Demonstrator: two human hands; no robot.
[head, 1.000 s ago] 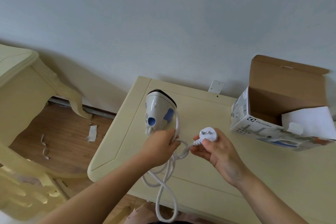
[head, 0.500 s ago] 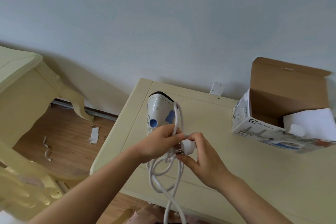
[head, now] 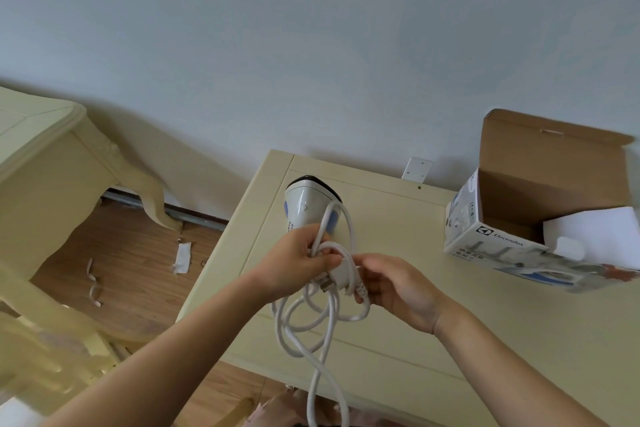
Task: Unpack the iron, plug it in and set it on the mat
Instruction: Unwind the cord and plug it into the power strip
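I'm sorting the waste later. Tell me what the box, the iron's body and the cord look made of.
Box: cardboard, brown and raw inside, printed glossy white outside. Iron body: smooth white plastic with blue parts, it seems, going by its moulded sheen. Cord: white, flexible, looping freely; probably rubbery plastic sheath.

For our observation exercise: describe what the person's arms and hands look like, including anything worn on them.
Both forearms are bare as far as the frame shows, no sleeves in view. The left hand and right hand wear no gloves; no rings, watch or bracelets are visible. Fingernails look short.
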